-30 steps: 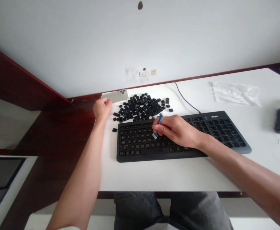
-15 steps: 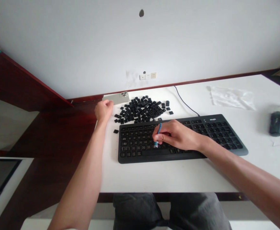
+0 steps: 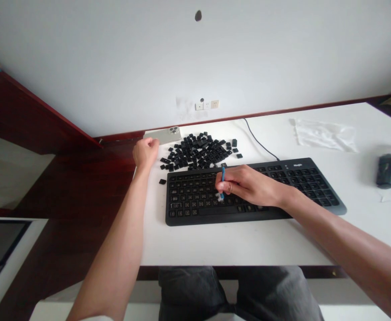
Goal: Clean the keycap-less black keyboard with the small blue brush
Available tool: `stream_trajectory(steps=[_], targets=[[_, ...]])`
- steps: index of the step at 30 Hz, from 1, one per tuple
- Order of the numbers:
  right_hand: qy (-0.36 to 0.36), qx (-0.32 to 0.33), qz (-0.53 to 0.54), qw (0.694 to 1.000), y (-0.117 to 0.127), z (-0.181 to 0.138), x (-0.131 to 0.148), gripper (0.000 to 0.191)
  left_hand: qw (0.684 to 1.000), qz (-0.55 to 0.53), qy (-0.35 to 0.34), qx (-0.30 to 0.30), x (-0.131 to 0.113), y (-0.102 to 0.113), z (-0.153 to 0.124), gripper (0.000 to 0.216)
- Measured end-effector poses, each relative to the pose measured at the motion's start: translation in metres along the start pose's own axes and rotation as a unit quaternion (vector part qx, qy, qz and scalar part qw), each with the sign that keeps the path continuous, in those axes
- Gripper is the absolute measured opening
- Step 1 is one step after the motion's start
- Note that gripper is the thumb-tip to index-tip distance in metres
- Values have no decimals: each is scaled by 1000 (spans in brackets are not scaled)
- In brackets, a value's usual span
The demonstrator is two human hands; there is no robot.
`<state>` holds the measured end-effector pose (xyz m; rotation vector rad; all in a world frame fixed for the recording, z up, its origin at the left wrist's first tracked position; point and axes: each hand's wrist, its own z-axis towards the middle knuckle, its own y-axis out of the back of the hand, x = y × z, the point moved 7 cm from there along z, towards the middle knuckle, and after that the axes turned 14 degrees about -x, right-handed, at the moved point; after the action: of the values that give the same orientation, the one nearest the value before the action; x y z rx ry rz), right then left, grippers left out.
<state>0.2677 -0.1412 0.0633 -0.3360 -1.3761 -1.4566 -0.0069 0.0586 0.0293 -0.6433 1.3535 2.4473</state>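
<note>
My right hand point(image 3: 240, 183) pinches a small blue brush point(image 3: 222, 178), held upright with its whitish bristles down among the bare key sockets. Under it lies a black keyboard point(image 3: 212, 218) with its keycaps off. My left hand point(image 3: 145, 153) is closed in a fist at the table's left edge, beside a silver phone point(image 3: 160, 136); nothing shows in it. Behind the keyboard spreads a heap of loose black keycaps point(image 3: 198, 151), and one stray keycap point(image 3: 162, 181) lies off the keyboard's left corner.
A black cable point(image 3: 257, 141) runs from the keyboard to the wall side of the white table point(image 3: 235, 249). At the back right is a clear plastic bag point(image 3: 324, 136). A dark object point(image 3: 387, 171) lies at the far right. Wall sockets point(image 3: 207, 105) sit above the table's back edge.
The brush has shifted slightly up and to the right over the key sockets and stands a little more upright. My left hand has stayed in place.
</note>
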Motion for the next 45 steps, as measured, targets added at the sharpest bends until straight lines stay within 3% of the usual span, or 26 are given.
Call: stream_trajectory(steps=[11, 15, 19, 23, 27, 31, 35, 39, 41, 45], targets=[[1, 5, 29, 1000, 0, 0, 5, 42, 1000, 16, -3, 6, 0, -1, 0, 39], [8, 34, 40, 999, -4, -1, 7, 40, 1000, 14, -4, 5, 0, -2, 0, 38], [8, 11, 34, 999, -2, 0, 7, 42, 1000, 5, -4, 1, 0, -1, 0, 39], [-1, 44, 31, 999, -6, -2, 6, 43, 1000, 8, -5, 1, 0, -1, 0, 38], [0, 10, 18, 1000, 0, -1, 7, 42, 1000, 14, -8, 1, 0, -1, 1, 38], [-12, 31, 40, 999, -4, -2, 7, 41, 1000, 15, -9, 3, 0, -1, 1, 39], [-29, -8, 19, 999, 1, -1, 3, 40, 1000, 17, -9, 3, 0, -2, 0, 39], [-39, 15, 25, 999, -2, -2, 1, 40, 1000, 12, -9, -1, 0, -1, 0, 39], [-39, -24, 22, 999, 5, -1, -1, 39, 1000, 13, -5, -2, 1, -1, 0, 39], [-57, -163, -58, 983, 28, 1, -12, 39, 1000, 12, -5, 3, 1, -2, 1, 39]])
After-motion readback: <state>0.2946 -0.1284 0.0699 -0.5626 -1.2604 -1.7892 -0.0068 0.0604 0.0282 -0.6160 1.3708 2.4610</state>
